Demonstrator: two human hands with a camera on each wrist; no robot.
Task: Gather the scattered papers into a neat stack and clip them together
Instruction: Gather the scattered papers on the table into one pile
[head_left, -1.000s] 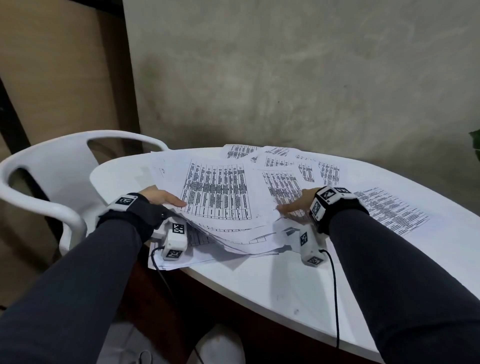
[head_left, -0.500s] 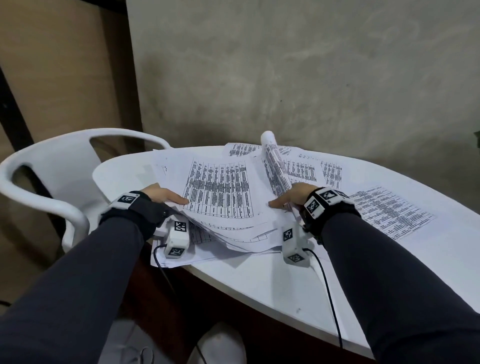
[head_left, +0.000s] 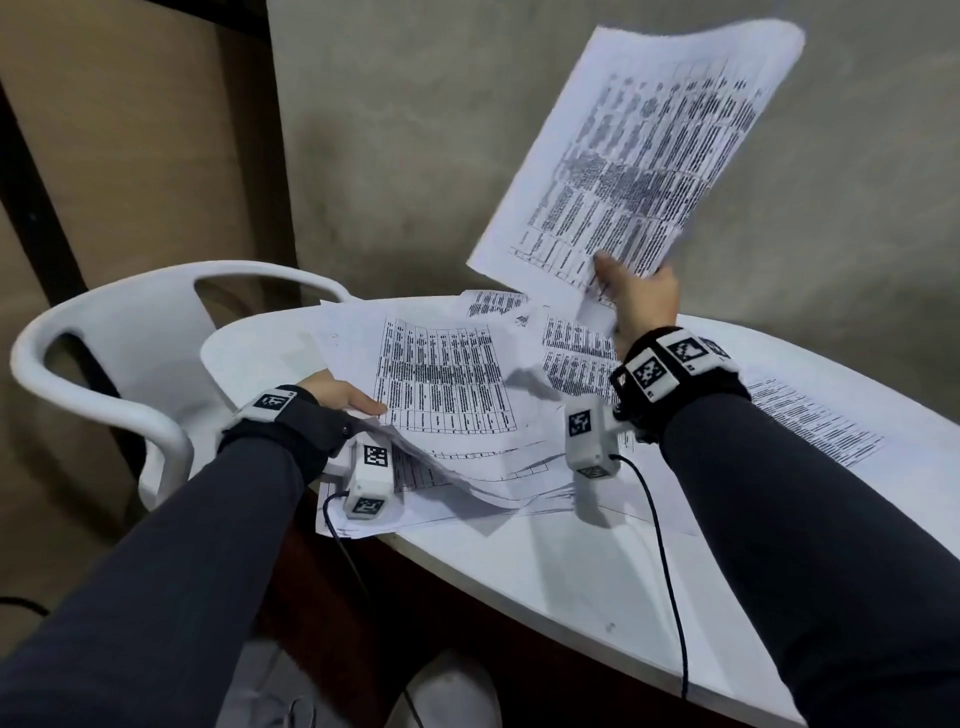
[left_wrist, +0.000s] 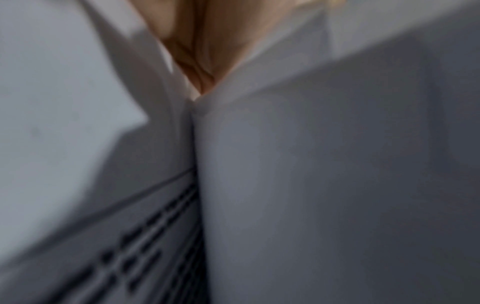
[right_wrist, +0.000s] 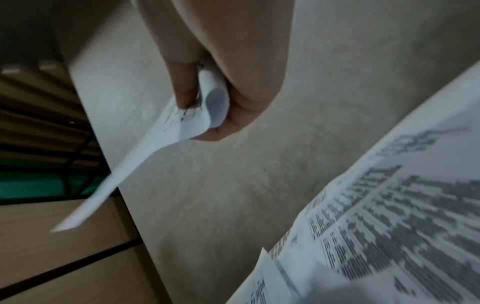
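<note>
Printed sheets lie in a loose pile (head_left: 447, 395) on the white table (head_left: 571, 582). My right hand (head_left: 641, 299) pinches the bottom edge of one printed sheet (head_left: 644, 150) and holds it up in the air above the pile; the right wrist view shows that sheet's edge (right_wrist: 192, 119) curled between thumb and fingers. My left hand (head_left: 340, 397) grips the left side of the pile, thumb on top and fingers hidden beneath the sheets. In the left wrist view only skin (left_wrist: 205, 41) between blurred paper shows. No clip is in view.
One more printed sheet (head_left: 815, 421) lies apart on the table at the right. A white plastic chair (head_left: 124, 358) stands left of the table. A grey wall (head_left: 415, 130) rises close behind. Some sheets overhang the table's near edge (head_left: 363, 519).
My right hand has lifted one sheet off the pile and raised it high. The left hand has stayed on the pile's left side.
</note>
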